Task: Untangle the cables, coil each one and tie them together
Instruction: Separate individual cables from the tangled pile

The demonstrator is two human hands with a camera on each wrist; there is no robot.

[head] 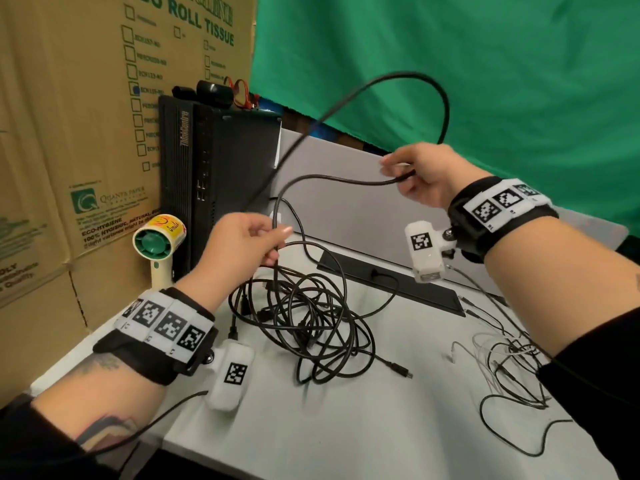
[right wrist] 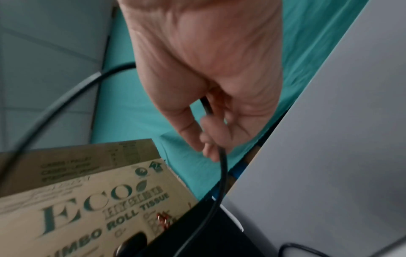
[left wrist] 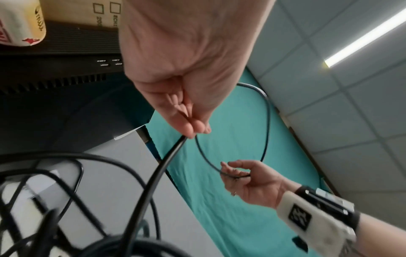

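The head view looks down over both hands. Each wrist view looks close along its palm; all share the black cable.

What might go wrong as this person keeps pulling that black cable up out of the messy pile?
1. The black cable, pinched by the left hand and right hand, still runs down into the tangled pile of black cables; pulling harder may tighten knots.
2. The whole pile could lift or drag toward the thin wires nearby and snag them.
3. The raised loop might swing against the black computer tower.
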